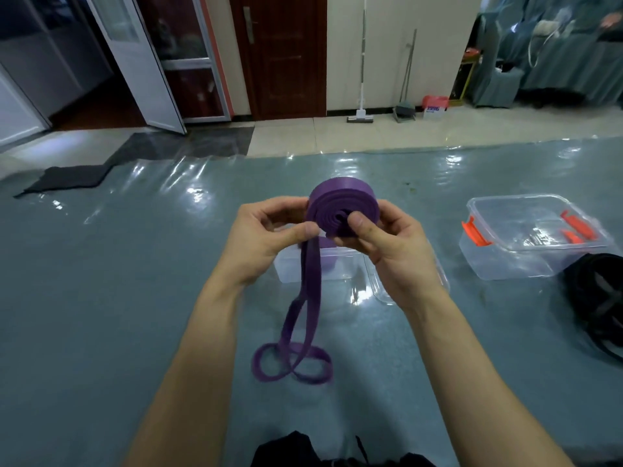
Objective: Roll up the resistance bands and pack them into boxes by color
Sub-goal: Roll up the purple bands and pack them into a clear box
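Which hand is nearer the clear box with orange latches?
Right. The right hand, gripping the rolled purple band, sits left of the clear box; the left hand, pinching the band's tail, is farther left.

A blue-grey mat (101, 281) under a shiny clear plastic sheet covers the near floor; a dark cloth (67, 178) lies at its far left edge; beyond it runs pale tiled floor (371, 133). A brown wooden door (283, 55) with a metal handle (248, 25) is closed in the back wall; a white-framed glass door (141, 62) stands open to its left. A mop (361, 79) and a long-handled dustpan (404, 111) lean against the white wall; a small red box (435, 106) marked 1996 sits just beside the dustpan. Chairs (556, 55) draped in grey-green covers fill the far right corner; black fabric (296, 449) shows at the bottom edge.
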{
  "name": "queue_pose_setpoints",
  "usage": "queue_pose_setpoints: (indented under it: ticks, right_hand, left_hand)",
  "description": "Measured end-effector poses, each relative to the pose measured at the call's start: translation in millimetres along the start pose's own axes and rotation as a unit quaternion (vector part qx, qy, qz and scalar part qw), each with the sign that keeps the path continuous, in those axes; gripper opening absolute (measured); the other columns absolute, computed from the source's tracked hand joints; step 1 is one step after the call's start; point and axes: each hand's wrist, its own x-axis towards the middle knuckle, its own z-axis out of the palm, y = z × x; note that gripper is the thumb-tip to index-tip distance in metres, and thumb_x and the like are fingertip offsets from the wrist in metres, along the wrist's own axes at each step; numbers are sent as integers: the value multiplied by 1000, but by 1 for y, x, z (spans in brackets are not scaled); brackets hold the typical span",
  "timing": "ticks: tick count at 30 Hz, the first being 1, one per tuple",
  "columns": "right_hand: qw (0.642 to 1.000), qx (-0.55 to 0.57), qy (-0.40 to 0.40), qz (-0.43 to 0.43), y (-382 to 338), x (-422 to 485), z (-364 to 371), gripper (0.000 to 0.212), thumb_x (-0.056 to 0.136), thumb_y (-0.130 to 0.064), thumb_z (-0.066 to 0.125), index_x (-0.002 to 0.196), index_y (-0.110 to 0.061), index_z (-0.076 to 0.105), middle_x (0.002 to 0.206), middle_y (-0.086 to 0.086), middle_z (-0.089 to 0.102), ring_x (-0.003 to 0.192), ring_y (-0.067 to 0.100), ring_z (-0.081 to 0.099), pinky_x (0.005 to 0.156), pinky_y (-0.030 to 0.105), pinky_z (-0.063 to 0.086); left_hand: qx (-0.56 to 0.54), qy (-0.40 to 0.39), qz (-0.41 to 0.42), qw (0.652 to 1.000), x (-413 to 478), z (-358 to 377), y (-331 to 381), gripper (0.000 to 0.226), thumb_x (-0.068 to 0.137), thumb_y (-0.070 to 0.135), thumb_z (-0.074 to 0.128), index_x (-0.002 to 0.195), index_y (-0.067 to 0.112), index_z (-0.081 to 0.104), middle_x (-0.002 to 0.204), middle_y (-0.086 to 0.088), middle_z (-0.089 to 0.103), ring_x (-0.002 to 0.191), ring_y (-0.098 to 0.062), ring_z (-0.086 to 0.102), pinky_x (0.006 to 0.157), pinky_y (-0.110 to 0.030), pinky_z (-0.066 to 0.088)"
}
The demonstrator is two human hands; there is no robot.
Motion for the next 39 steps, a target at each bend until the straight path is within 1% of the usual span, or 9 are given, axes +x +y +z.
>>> queue_pose_setpoints:
  ticks: [7, 10, 13, 18, 21, 25, 29, 34, 39]
  right_hand:
    - [995, 66, 20, 72, 16, -3, -18, 43, 83, -19, 80, 119, 3, 68, 110, 18, 80, 92, 34, 81, 79, 35, 66]
    - [987, -124, -47, 94, -1, -6, -45, 39, 86, -19, 86, 120, -6, 72, 115, 12, 79, 80, 38, 81, 69, 40, 65]
    - [935, -340, -78, 63, -28, -4, -68, 45, 77, -40, 95, 117, -32, 77, 113, -8, 78, 61, 27, 76, 52, 33, 53]
    - [830, -536, -148, 29, -46, 3, -71, 29, 79, -46, 92, 103, -37, 78, 83, -11, 78, 62, 10, 73, 69, 38, 59]
    - [892, -439, -111, 9, -47, -3, -75, 21, 83, -31, 94, 98, -25, 80, 63, 3, 73, 59, 18, 72, 62, 37, 57]
    - [975, -210, -66, 16, -51, -6, -83, 25, 82, -11, 93, 101, -4, 79, 74, 29, 72, 57, 31, 70, 58, 34, 59]
    - [991, -127, -43, 14, -47, -6, -76, 23, 83, -13, 89, 103, -5, 79, 90, 15, 79, 57, 27, 70, 58, 31, 58]
    - [998, -41, -13, 46, -23, -10, -63, 32, 84, -19, 82, 111, -4, 73, 101, 11, 79, 63, 27, 73, 65, 30, 61]
    - [965, -240, -87, 65, -31, -5, -82, 42, 89, -28, 90, 126, -24, 70, 117, -1, 78, 66, 36, 78, 51, 34, 56]
  left_hand:
    - [29, 61, -25, 997, 1, 29, -4, 31, 70, 21, 99, 99, 21, 88, 97, -12, 85, 88, -22, 78, 85, -33, 65]
    - [126, 36, -22, 991, 0, 31, 3, 25, 72, 20, 100, 95, 24, 89, 87, -3, 83, 80, -16, 74, 77, -28, 63]
    - [249, -33, -21, 968, 4, 38, 19, 25, 73, 17, 102, 94, 22, 89, 81, 5, 79, 69, -7, 70, 68, -25, 57]
    - [445, -141, 5, 884, 20, 59, 47, 26, 74, 31, 101, 97, 30, 89, 82, 13, 78, 79, -11, 74, 79, -39, 63]
    - [383, -128, 11, 915, 21, 60, 49, 32, 74, 30, 101, 103, 29, 88, 92, 11, 80, 89, -13, 77, 84, -31, 63]
    - [192, -61, -48, 978, 1, 59, 28, 37, 73, 23, 97, 109, 27, 87, 104, -2, 84, 99, -21, 80, 94, -33, 62]
    - [70, 26, -50, 996, -8, 72, 9, 33, 71, 22, 96, 103, 27, 89, 107, -7, 85, 101, -20, 79, 92, -28, 61]
    - [29, 33, -70, 997, 3, 74, 10, 21, 78, 20, 94, 99, 23, 89, 100, -8, 85, 91, -16, 81, 84, -24, 62]
    - [171, -4, -66, 983, 6, 65, 14, 33, 69, 42, 98, 95, 25, 89, 92, -7, 85, 84, -23, 81, 85, -37, 66]
